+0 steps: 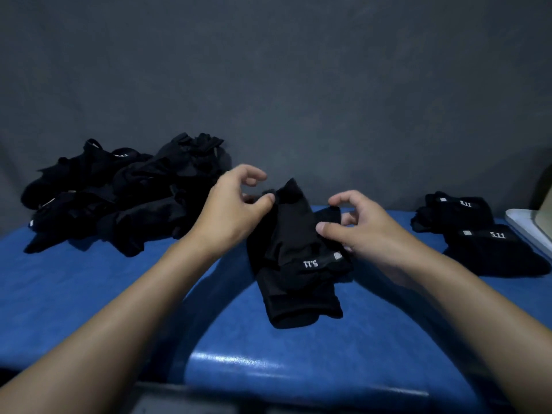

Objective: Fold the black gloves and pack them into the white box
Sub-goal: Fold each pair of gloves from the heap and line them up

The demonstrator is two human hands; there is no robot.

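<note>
A black glove (294,252) with a small white "5.11" label lies in the middle of the blue table (89,294), its finger end lifted. My left hand (236,204) pinches the raised top left edge between thumb and fingers. On the glove's right side my right hand (358,225) presses with the thumb and holds the fabric. The white box (522,228) shows only as a corner at the far right edge.
A loose heap of unfolded black gloves (119,192) covers the back left of the table. Two folded gloves (478,231) with white labels lie at the back right, beside the box. A dark grey cloth backdrop (298,85) hangs behind the table.
</note>
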